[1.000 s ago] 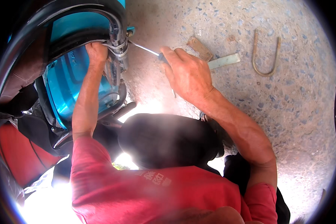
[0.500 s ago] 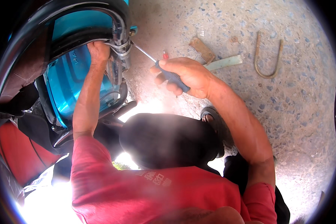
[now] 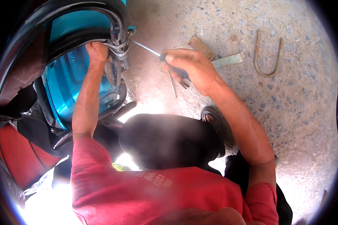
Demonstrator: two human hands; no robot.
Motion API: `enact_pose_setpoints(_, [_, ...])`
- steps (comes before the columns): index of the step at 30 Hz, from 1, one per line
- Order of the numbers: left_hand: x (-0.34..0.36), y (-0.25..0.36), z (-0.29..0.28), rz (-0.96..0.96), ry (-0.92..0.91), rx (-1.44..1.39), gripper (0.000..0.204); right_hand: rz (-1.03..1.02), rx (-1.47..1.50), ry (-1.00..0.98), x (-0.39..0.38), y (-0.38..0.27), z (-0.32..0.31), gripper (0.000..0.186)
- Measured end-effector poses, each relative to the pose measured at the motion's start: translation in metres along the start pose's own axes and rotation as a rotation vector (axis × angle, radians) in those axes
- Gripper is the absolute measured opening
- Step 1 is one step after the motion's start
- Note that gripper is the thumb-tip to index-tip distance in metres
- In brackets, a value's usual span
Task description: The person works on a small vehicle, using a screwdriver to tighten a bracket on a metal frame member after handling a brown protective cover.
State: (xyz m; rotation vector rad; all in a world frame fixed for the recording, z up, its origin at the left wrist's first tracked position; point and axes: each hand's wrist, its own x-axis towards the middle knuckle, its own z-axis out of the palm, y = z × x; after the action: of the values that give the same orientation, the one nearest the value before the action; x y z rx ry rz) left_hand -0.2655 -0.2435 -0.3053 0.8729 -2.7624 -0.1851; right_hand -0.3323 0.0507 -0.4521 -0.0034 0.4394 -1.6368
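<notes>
My right hand [image 3: 191,69] is closed round the dark handle of a screwdriver [image 3: 149,49]. Its bright shaft points up and left, its tip close to a small bolt [image 3: 130,32] beside a black tube [image 3: 118,32]. Whether the tip touches the bolt I cannot tell. My left hand [image 3: 97,52] is curled at the black rail above a shiny blue panel [image 3: 69,82]. Its fingertips are hidden there, and so is whatever they grip. A grey band [image 3: 120,48] wraps the tube just right of that hand. Under my right hand a thin rod [image 3: 172,85] shows in part.
On the speckled concrete floor lie a rusty metal block [image 3: 202,47], a pale flat strip [image 3: 228,60] and a rusty U-shaped rod [image 3: 267,73]. My bent knee [image 3: 165,138] is below my hands. A red panel [image 3: 20,153] stands at the left.
My right hand has shifted slightly right and its fingers have changed position round the screwdriver handle. More of the thin rod beneath it shows. My left hand stays at the rail.
</notes>
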Motion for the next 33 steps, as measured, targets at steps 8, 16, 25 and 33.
enact_pose_setpoints(8, [0.002, -0.006, -0.002, 0.043, -0.073, 0.104, 0.026, 0.205, -0.078, -0.107, 0.003, -0.013, -0.001, 0.035])
enact_pose_setpoints(16, [-0.002, 0.005, 0.001, 0.029, -0.023, 0.048, 0.025, -0.722, -1.100, 0.443, -0.003, 0.003, 0.015, 0.027])
enact_pose_setpoints(25, [0.002, -0.004, -0.001, 0.025, -0.031, 0.040, 0.024, -0.454, -0.757, 0.347, -0.003, 0.001, 0.010, 0.026])
enact_pose_setpoints(33, [0.000, 0.002, -0.002, 0.043, -0.041, 0.029, 0.025, -0.862, -1.001, 0.541, -0.001, 0.005, 0.009, 0.025])
